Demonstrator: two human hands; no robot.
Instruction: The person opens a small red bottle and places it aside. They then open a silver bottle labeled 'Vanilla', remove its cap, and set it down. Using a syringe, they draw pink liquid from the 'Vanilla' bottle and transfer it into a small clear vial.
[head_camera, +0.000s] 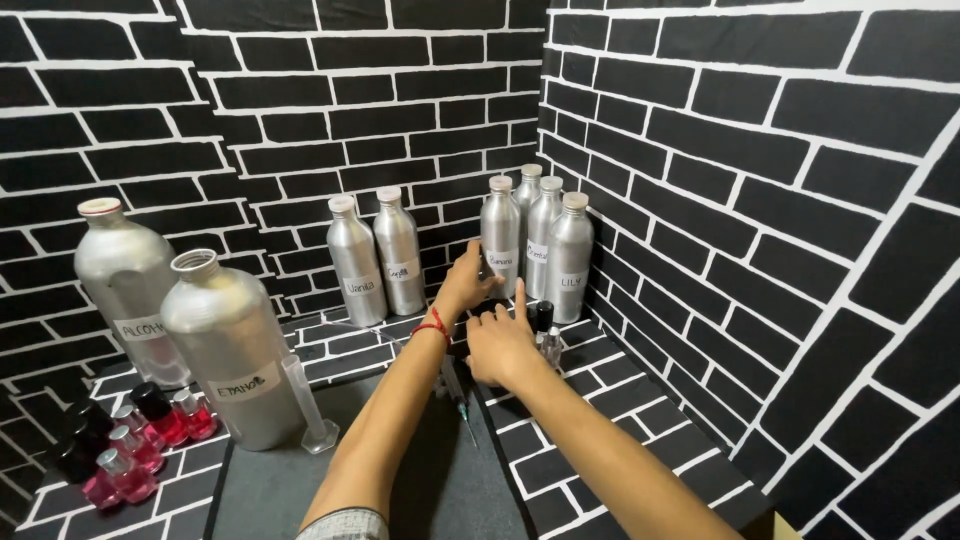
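My left hand (466, 285), with a red string at the wrist, reaches forward and its fingers touch the front of a tall silver aluminium bottle (499, 238) standing in a cluster of several such bottles at the back right. My right hand (500, 343) hovers just in front with the index finger raised toward the same bottle, next to a small glass bottle with a black cap (545, 328). Whether the left hand grips the bottle or only touches it is unclear.
Two more silver bottles (378, 258) stand at the back centre. Two large aluminium canisters (232, 350) sit at the left, with small pink-filled vials (140, 440) before them, a clear measuring cylinder (310, 405) and a syringe (462, 405) on the dark mat (430, 480).
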